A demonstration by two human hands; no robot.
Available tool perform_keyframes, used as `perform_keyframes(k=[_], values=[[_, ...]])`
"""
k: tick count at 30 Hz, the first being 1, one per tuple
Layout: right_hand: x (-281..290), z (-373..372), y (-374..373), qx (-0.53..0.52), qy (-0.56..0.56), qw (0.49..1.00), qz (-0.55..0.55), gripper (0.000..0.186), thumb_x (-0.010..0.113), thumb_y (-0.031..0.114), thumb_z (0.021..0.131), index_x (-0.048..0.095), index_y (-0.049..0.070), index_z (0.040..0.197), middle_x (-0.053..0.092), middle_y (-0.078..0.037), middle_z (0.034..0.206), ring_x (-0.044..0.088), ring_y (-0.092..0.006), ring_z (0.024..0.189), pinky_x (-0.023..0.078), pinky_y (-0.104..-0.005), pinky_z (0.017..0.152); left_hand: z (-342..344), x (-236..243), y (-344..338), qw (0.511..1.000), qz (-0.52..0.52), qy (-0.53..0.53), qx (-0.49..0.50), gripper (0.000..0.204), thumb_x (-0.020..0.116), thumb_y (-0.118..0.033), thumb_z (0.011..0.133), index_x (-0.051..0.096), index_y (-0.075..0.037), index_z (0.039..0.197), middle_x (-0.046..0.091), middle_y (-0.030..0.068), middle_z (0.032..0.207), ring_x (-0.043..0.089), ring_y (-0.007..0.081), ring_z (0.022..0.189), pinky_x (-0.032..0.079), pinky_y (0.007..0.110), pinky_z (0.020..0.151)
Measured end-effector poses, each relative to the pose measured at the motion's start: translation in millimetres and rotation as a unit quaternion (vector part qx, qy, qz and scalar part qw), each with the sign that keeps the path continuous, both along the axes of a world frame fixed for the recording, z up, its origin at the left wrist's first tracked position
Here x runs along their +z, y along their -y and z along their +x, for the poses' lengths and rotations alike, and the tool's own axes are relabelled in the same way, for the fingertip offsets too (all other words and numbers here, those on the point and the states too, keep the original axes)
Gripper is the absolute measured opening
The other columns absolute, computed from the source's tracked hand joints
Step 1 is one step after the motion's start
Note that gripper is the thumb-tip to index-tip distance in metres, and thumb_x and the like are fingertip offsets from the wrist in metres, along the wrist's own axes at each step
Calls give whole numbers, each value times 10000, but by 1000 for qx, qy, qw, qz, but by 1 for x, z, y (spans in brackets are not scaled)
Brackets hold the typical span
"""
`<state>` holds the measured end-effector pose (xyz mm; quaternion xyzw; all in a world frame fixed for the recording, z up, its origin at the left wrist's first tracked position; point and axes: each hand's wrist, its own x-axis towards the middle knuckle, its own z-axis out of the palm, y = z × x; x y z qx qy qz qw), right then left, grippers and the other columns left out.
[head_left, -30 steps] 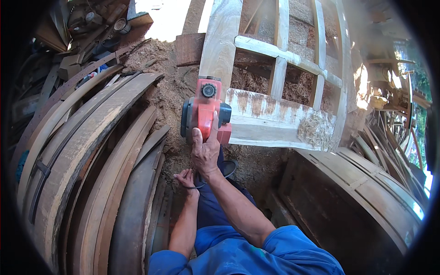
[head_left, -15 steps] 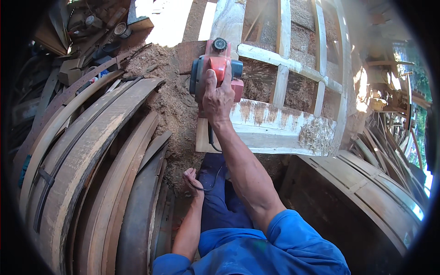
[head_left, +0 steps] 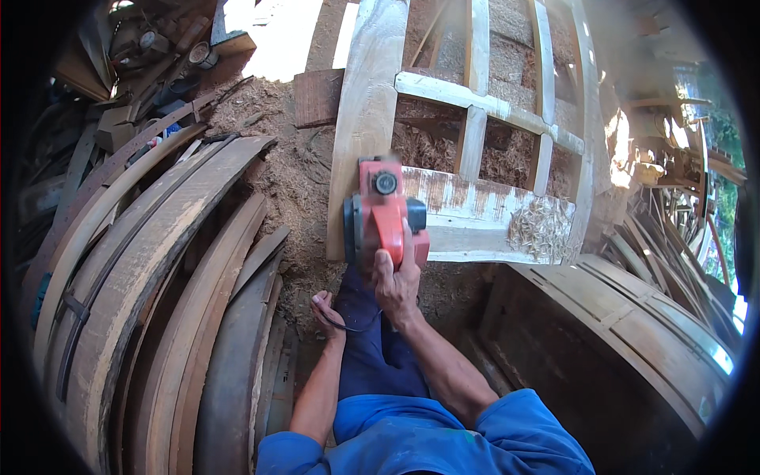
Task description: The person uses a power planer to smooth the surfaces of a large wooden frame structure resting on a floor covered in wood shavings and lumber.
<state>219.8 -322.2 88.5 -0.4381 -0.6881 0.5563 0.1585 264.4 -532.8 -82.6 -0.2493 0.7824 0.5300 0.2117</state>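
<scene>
A red and black electric hand planer rests on the near end of the frame's left upright board, slightly blurred. Wrapped round its red handle from behind is my right hand. My left hand is closed on the planer's dark power cord, low beside my leg. The wooden frame has slats and crosspieces, and its near rail carries patchy white paint and a heap of curled shavings.
Curved planks are stacked along the left side. A panelled wooden piece stands at the lower right. Sawdust covers the ground left of the frame. Scrap wood and a tin lie at the far left; more offcuts lean at the right.
My right hand has drawn the planer back toward me along the left board, baring pale wood farther up. My left hand stays low with the cord.
</scene>
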Motion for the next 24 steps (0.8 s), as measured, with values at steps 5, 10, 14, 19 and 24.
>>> perform_keyframes(k=[5, 10, 14, 19, 24], values=[[9, 65, 71, -3, 0, 999, 53, 772, 586, 426, 1017, 285, -3, 1584, 693, -180, 956, 668, -275, 760, 546, -382, 729, 10, -19, 29, 998, 42, 33, -16, 685, 264, -527, 1104, 531, 89, 1239, 612, 291, 1257, 631, 362, 1229, 498, 420, 1077], [1, 55, 61, -11, 27, 999, 32, 734, 582, 381, 1024, 288, 15, 1588, 704, -241, 1045, 701, -314, 827, 553, -401, 756, 15, -10, 15, 999, 17, -4, -43, 675, 275, -514, 1105, 533, 97, 1231, 617, 295, 1251, 637, 363, 1222, 511, 412, 1066], [-9, 30, 38, -16, 12, 993, 114, 716, 580, 352, 1027, 283, 31, 1594, 700, -253, 1038, 709, -342, 835, 552, -403, 751, 9, 6, 4, 997, -4, -22, -75, 667, 282, -497, 1108, 536, 108, 1229, 625, 305, 1241, 648, 361, 1208, 524, 403, 1051], [0, 3, 10, 11, 34, 998, 43, 750, 621, 335, 1005, 261, 29, 1587, 651, -330, 1225, 685, -494, 1014, 555, -510, 839, -7, 17, -2, 996, -17, -25, -87, 653, 292, -482, 1110, 541, 109, 1231, 630, 306, 1236, 654, 362, 1202, 526, 405, 1043], [-12, -29, -23, 22, 22, 984, 175, 742, 584, 399, 1022, 267, 34, 1585, 696, -332, 1017, 702, -493, 874, 558, -514, 761, -14, 21, -13, 996, -24, -19, -80, 645, 297, -479, 1109, 545, 102, 1244, 632, 308, 1240, 652, 369, 1203, 522, 415, 1039]])
